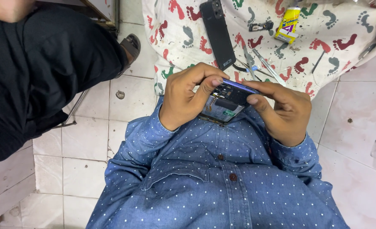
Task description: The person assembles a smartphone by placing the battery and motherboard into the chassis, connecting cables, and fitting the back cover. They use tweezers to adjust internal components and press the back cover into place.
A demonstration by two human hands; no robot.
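We are holding an opened phone (227, 101) close to our blue dotted shirt (213, 169), with its insides showing. Our left hand (187, 96) is curling tight around its left end, thumb pressing on top, and our right hand (281, 111) is gripping the right end with bent fingers. Behind, a black back cover (217, 33), tweezers (267, 67) and a yellow glue tube (289, 24) are lying on the footprint cloth (345, 34).
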